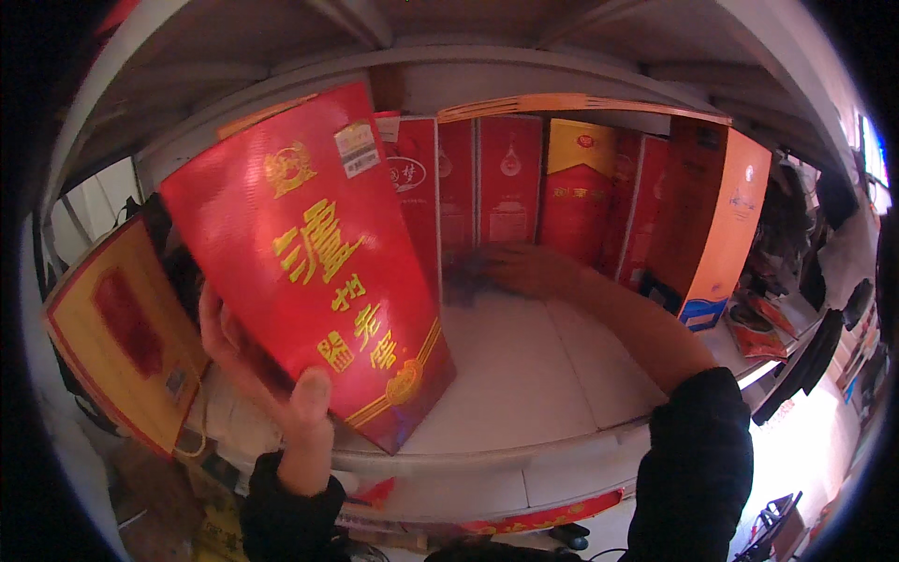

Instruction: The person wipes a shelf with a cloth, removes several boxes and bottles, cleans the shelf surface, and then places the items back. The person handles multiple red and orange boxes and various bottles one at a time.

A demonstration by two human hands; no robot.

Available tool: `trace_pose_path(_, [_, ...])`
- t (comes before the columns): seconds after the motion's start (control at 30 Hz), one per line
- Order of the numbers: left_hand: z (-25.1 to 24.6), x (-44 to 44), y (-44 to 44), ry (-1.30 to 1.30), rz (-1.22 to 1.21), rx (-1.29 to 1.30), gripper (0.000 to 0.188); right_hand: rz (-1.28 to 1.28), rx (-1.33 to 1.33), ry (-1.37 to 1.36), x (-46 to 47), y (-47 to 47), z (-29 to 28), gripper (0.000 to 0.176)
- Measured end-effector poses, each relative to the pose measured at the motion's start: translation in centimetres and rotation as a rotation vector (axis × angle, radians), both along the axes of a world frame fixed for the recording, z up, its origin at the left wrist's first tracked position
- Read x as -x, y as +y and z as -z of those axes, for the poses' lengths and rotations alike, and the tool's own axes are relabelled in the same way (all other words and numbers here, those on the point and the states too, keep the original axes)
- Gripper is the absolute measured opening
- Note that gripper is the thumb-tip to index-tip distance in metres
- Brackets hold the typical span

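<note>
My left hand (305, 400) grips a large red cardboard box (309, 274) by its lower left edge, with the thumb across its front. Gold characters and a pale label mark the box, which is tilted and raised in front of the shelf. Reaching in from the right, my right hand (516, 270) is blurred. Under its fingers is a dark cloth (460, 281), also blurred, against the pale shelf board (520, 379). Both are close to the bottoms of the red boxes (509, 183) standing at the back.
A red-and-yellow box (579, 190) stands in the back row. To its right is a tall orange box (727, 225), with packets (758, 327) beyond. A yellow gift bag (126, 337) leans at the left. Flattened orange cardboard (583, 104) lies atop the boxes, below the upper shelf (456, 60).
</note>
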State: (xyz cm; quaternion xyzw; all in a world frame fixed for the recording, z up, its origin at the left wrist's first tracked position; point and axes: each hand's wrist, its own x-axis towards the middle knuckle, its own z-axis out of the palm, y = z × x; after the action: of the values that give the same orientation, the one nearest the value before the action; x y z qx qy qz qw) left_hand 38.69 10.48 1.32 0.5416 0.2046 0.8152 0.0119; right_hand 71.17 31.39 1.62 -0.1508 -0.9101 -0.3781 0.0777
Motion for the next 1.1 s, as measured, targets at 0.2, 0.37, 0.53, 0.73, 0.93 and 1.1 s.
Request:
trace_pose_path(0.2, [-1.4,-0.7,-0.6,0.095,0.117,0.053,0.111,0.370,0.106,-0.095,-2.6,-4.1,0.4,0.044])
trace_pose_path(0.37, [-3.1,-3.6,-3.3,0.186,0.338,0.108,0.108,0.321,0.416,0.364,-3.9,-4.3,3.3,0.037])
trace_pose_path(0.53, [-4.0,-7.6,-5.2,0.157,0.383,0.180,0.108,0.534,0.456,0.093,-6.3,-6.7,0.7,0.043])
trace_pose_path(0.73, [-3.5,-9.6,-7.8,0.253,0.318,0.143,0.113,0.208,0.857,0.360,-6.5,-13.0,-1.7,0.037])
trace_pose_path(0.93, [-5.3,-11.0,-10.3,0.256,0.423,0.230,0.109,0.137,1.346,0.850,-8.2,-18.9,-3.2,0.044])
trace_pose_path(1.1, [-7.0,-12.9,-9.2,0.363,0.306,0.291,0.101,-0.043,1.322,0.792,-9.2,-22.2,-3.8,0.052])
